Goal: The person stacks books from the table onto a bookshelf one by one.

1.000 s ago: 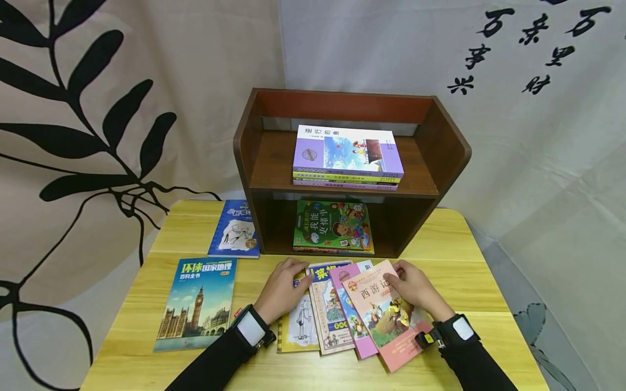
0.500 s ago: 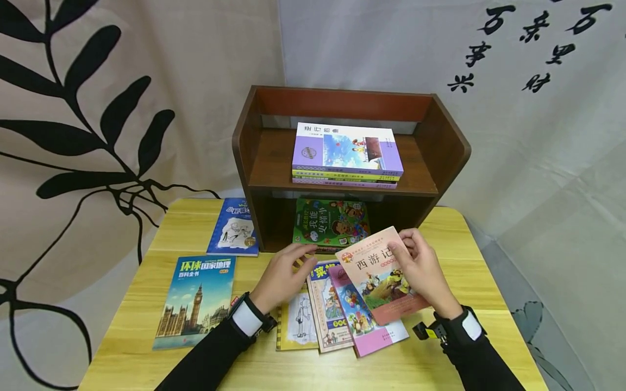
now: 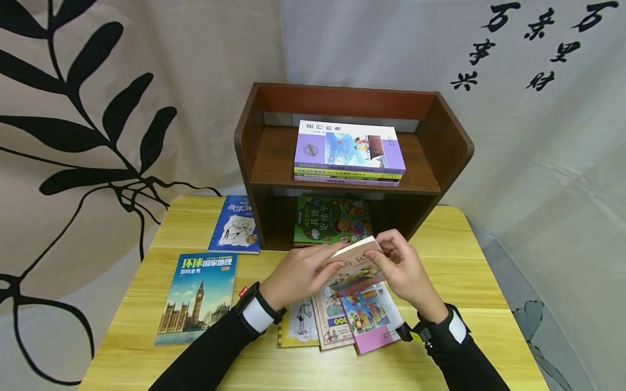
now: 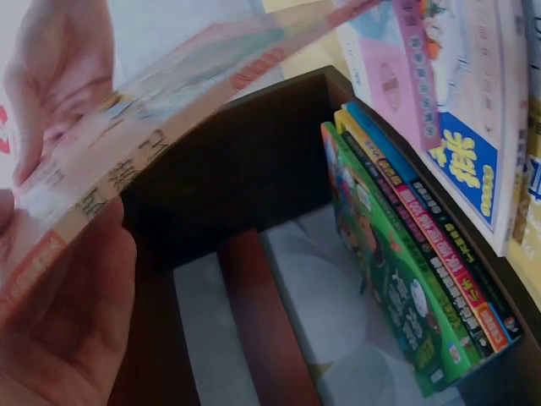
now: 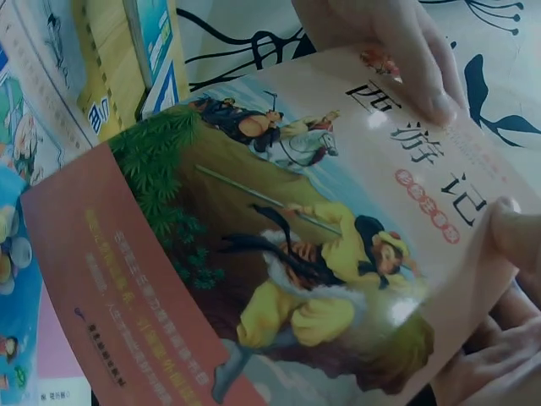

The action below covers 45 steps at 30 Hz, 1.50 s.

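Note:
A pink book (image 3: 357,270) with an illustrated cover is held tilted up off the table, in front of the bookshelf. My left hand (image 3: 303,274) grips its left side, thumb on the cover. My right hand (image 3: 403,269) pinches the opposite side, thumb on the front and fingers behind. The right wrist view shows the cover of the pink book (image 5: 338,254) facing that camera. Below it, overlapping on the table, lie a purple-edged book (image 3: 374,323), a cream comic book (image 3: 336,323) and a yellow book (image 3: 299,326), their upper parts hidden by the hands and the pink book.
A brown two-tier bookshelf (image 3: 451,138) stands at the back of the wooden table (image 3: 469,282). A stack of books (image 3: 349,149) lies on its upper tier, with green-topped books (image 3: 325,220) below. To the left are a blue book (image 3: 238,231) and a clock-tower book (image 3: 195,304).
My right hand has lifted the pink book off the overlapping books and tilted it up. My left hand has moved right and up, from the books on the table to the pink book's edge.

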{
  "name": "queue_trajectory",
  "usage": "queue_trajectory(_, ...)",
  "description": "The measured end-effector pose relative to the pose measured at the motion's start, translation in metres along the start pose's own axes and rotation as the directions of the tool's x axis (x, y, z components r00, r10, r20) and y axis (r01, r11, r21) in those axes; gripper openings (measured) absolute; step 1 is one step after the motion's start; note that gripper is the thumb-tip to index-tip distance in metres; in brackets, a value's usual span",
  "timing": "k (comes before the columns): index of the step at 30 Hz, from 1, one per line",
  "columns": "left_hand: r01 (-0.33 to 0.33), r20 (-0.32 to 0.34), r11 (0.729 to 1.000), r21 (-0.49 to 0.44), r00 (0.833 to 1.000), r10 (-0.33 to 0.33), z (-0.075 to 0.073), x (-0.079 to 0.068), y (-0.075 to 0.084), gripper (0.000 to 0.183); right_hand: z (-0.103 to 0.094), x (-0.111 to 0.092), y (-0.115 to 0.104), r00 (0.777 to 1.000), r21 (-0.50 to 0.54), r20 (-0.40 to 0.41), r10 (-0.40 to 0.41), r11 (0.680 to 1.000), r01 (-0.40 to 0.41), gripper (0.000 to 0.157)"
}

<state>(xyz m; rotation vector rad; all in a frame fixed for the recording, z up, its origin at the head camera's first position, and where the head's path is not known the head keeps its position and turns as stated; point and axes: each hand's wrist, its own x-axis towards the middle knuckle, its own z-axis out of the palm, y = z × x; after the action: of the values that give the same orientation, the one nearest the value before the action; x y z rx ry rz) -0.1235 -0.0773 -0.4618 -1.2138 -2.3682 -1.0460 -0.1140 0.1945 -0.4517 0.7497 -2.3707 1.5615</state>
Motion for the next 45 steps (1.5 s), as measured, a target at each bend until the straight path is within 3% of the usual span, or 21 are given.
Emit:
queue_trajectory(6,0.02,-0.024,0.999,0.038,1.0,-0.019,0.002,-0.004,-0.001,0.033,0.002,-0.002,0.001,0.999,0.017,-0.037,0.03,0.999,-0.03,0.03)
queue_trajectory(11,0.05,-0.126,0.998,-0.023,0.991,-0.053,-0.006,-0.007,0.0,0.03,-0.004,-0.006,0.003,0.986,-0.016,-0.164,-0.021,1.0,0.018,0.043)
queue_trajectory(16,0.052,-0.277,0.989,-0.14,0.957,-0.09,-0.023,-0.005,0.007,0.03,-0.009,-0.009,0.005,0.94,-0.06,-0.323,-0.113,0.993,0.099,0.064)
queue_trajectory(19,0.049,-0.356,0.977,-0.209,0.926,-0.123,-0.033,-0.003,0.011,0.031,-0.008,-0.011,0.006,0.924,-0.051,-0.359,-0.129,0.992,0.119,0.077)
queue_trajectory(21,0.045,-0.396,0.963,-0.266,0.906,-0.152,-0.038,-0.002,0.014,0.032,-0.004,-0.013,0.008,0.931,-0.015,-0.345,-0.122,0.992,0.125,0.087)
queue_trajectory(24,0.059,-0.435,0.936,-0.348,0.874,-0.217,-0.042,-0.002,0.015,0.032,0.007,-0.018,0.01,0.959,0.069,-0.276,-0.066,0.994,0.088,0.108)
queue_trajectory(28,0.121,-0.441,0.889,-0.441,0.834,-0.332,-0.042,-0.003,0.016,0.031,0.025,-0.026,0.012,0.986,0.148,-0.164,0.022,0.989,0.002,0.13)
queue_trajectory(31,0.168,-0.42,0.84,-0.516,0.805,-0.419,-0.037,-0.007,0.015,0.033,0.037,-0.03,0.015,0.994,0.169,-0.096,0.054,0.985,-0.037,0.133)
queue_trajectory(35,0.198,-0.382,0.768,-0.609,0.775,-0.503,-0.024,-0.015,0.011,0.036,0.048,-0.034,0.019,0.995,0.182,-0.075,0.068,0.982,-0.053,0.132)
queue_trajectory(41,0.199,-0.362,0.713,-0.672,0.752,-0.551,-0.006,-0.026,0.007,0.036,0.054,-0.037,0.022,0.992,0.235,-0.089,0.086,0.97,-0.063,0.13)
queue_trajectory(45,0.19,-0.351,0.706,-0.682,0.762,-0.544,-0.001,-0.029,0.007,0.037,0.055,-0.041,0.024,0.991,0.26,-0.082,0.104,0.962,-0.079,0.128)
